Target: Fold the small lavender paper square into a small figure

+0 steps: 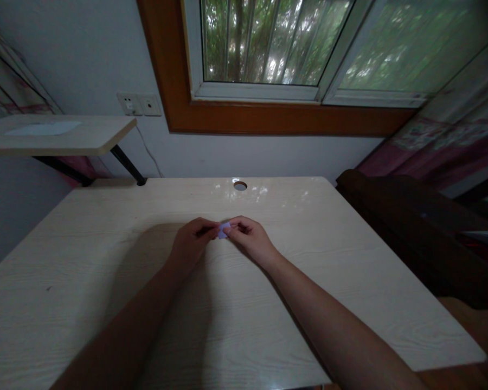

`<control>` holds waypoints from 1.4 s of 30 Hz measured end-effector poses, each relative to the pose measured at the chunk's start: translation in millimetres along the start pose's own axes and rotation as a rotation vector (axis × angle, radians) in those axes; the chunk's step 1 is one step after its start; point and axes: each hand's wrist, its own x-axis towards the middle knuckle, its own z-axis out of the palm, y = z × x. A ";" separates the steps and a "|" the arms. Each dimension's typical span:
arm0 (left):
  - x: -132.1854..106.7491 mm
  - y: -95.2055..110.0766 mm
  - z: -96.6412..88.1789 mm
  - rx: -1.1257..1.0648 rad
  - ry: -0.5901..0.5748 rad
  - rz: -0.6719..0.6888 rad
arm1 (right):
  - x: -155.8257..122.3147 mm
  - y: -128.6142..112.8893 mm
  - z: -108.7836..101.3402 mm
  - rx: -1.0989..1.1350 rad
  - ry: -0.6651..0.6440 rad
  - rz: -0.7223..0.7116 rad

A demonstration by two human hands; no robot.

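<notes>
A small purple piece, which looks like folded paper (pixel 223 232), is held between my two hands over the middle of the desk. My left hand (pixel 193 241) pinches its left side between thumb and fingers. On the other side, my right hand (pixel 250 237) grips it, with the thumb lying across its face. Fingertips hide part of the piece, so its full shape cannot be made out. Both forearms reach in from the bottom of the view, above the pale wood-grain desk (pixel 309 271).
A raised shelf (pixel 106 135) on black legs stands at the back left, with a white sheet (pixel 44 128) on it. The desk has a round cable hole (pixel 240 186) near its back edge. Dark wooden furniture (pixel 390 216) is at the right. A window frame (pixel 268 119) is behind.
</notes>
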 end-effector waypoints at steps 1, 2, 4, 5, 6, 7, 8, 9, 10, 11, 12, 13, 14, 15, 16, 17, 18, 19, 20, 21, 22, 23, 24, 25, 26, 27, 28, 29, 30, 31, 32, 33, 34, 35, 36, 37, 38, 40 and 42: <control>0.0 0.8 0.0 0.002 -0.001 -0.002 | -0.3 0.2 -0.1 -0.007 0.002 -0.008; 0.2 1.3 -0.1 0.009 -0.003 -0.005 | -0.5 0.5 -0.2 -0.015 0.003 -0.021; 0.8 1.7 -0.3 0.030 -0.005 -0.015 | -1.0 1.0 -0.4 -0.030 0.003 -0.053; 1.2 1.3 -0.4 0.038 -0.004 -0.020 | -1.2 1.2 -0.3 -0.034 -0.001 -0.068; 1.5 0.6 -0.5 0.040 -0.003 -0.024 | -1.3 1.3 -0.1 -0.033 -0.008 -0.080; 1.8 -0.4 -0.6 0.038 -0.004 -0.027 | -1.4 1.3 0.1 -0.030 -0.017 -0.088; 1.9 -1.6 -0.5 0.025 -0.002 -0.028 | -1.5 1.4 0.5 -0.024 -0.029 -0.091; 2.0 -2.9 -0.5 0.015 -0.004 -0.029 | -1.5 1.5 0.8 -0.016 -0.041 -0.092; 1.9 -4.1 -0.4 0.007 -0.008 -0.028 | -1.6 1.5 1.2 -0.006 -0.051 -0.091; 1.8 -5.0 -0.4 0.003 -0.008 -0.026 | -1.7 1.5 1.5 0.006 -0.055 -0.089; 1.6 -5.6 -0.3 0.004 -0.011 -0.023 | -1.8 1.5 1.7 0.017 -0.057 -0.085; 1.4 -5.9 -0.3 0.007 -0.014 -0.021 | -2.1 1.3 1.9 0.025 -0.055 -0.081; 1.2 -5.8 -0.4 0.009 -0.018 -0.020 | -2.3 1.2 1.9 0.028 -0.051 -0.078; 1.1 -5.4 -0.4 0.010 -0.021 -0.020 | -2.6 0.9 1.9 0.025 -0.046 -0.075; 1.0 -4.7 -0.5 0.009 -0.023 -0.020 | -2.9 0.7 1.8 0.019 -0.041 -0.072; 0.9 -4.0 -0.5 0.007 -0.026 -0.020 | -3.2 0.5 1.5 0.012 -0.037 -0.072; 0.8 -3.2 -0.5 0.005 -0.029 -0.020 | -3.4 0.3 1.3 0.006 -0.037 -0.073; 0.8 -2.4 -0.4 0.003 -0.030 -0.019 | -3.6 0.2 1.1 0.002 -0.039 -0.075; 0.8 -1.8 -0.4 0.004 -0.030 -0.019 | -3.6 0.2 0.8 -0.002 -0.042 -0.076; 0.8 -1.3 -0.3 0.010 -0.031 -0.019 | -3.6 0.3 0.7 -0.007 -0.046 -0.078; 0.8 -1.0 -0.2 0.017 -0.030 -0.021 | -3.6 0.5 0.7 -0.013 -0.048 -0.078; 0.9 -0.9 -0.2 0.024 -0.027 -0.024 | -3.5 0.8 0.7 -0.017 -0.047 -0.077; 1.1 -1.0 -0.2 0.028 -0.020 -0.025 | -3.4 1.2 0.8 -0.019 -0.046 -0.075; 1.3 -1.3 -0.3 0.032 -0.019 -0.026 | -3.3 1.7 1.0 -0.018 -0.045 -0.073; 1.5 -1.7 -0.3 0.036 -0.019 -0.024 | -3.2 2.2 1.1 -0.015 -0.044 -0.071; 1.6 -2.2 -0.2 0.039 -0.021 -0.020 | -3.1 2.6 1.2 -0.011 -0.042 -0.071; 1.7 -2.8 0.0 0.043 -0.025 -0.018 | -2.9 3.0 1.2 -0.007 -0.042 -0.070; 1.7 -3.4 0.3 0.047 -0.033 -0.017 | -2.8 3.3 1.1 -0.007 -0.040 -0.070; 1.6 -4.0 0.8 0.046 -0.044 -0.018 | -2.6 3.4 0.9 -0.009 -0.035 -0.070; 1.4 -4.4 1.4 0.037 -0.060 -0.020 | -2.5 3.4 0.7 -0.013 -0.027 -0.072; 1.1 -4.8 2.1 0.024 -0.077 -0.022 | -2.4 3.2 0.6 -0.019 -0.018 -0.073; 0.9 -5.1 2.8 0.011 -0.094 -0.024 | -2.4 3.1 0.4 -0.027 -0.007 -0.073; 0.8 -5.3 3.4 0.002 -0.105 -0.024 | -2.4 2.9 0.4 -0.037 0.006 -0.070; 0.7 -5.4 3.9 -0.001 -0.111 -0.024 | -2.5 2.8 0.5 -0.046 0.017 -0.064; 0.7 -5.4 4.2 0.002 -0.108 -0.024 | -2.7 2.8 0.6 -0.056 0.026 -0.054; 0.8 -5.6 4.3 0.007 -0.100 -0.027 | -2.8 2.7 0.7 -0.065 0.032 -0.042; 1.0 -5.7 4.3 0.011 -0.094 -0.030 | -2.9 2.6 0.8 -0.072 0.036 -0.033; 1.3 -6.4 3.9 0.012 -0.086 -0.042 | -2.8 2.5 0.6 -0.075 0.035 -0.028; 1.5 -7.5 3.5 0.011 -0.082 -0.056 | -2.1 2.5 -0.1 -0.075 0.024 -0.037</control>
